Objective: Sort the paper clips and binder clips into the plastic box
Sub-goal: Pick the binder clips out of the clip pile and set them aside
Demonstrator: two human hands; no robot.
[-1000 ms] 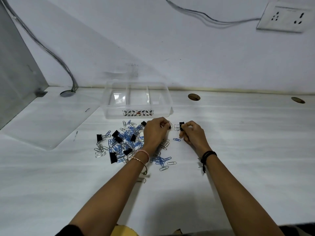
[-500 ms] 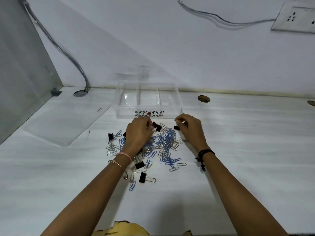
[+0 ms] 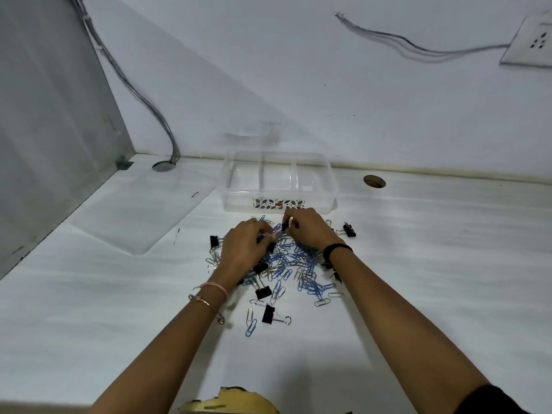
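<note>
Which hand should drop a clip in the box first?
Probably the right hand. It already pinches a black binder clip and sits right in front of the box. The left hand is lower, over the pile.

Both forearms reach forward, converging. The left hand (image 3: 243,245) lies palm-down, fingers curled (grip unclear); the right hand (image 3: 309,230) pinches at its fingertips.

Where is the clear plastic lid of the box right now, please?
In the head view, the clear plastic lid lies flat on the white table, left of the clear three-compartment box.
</note>
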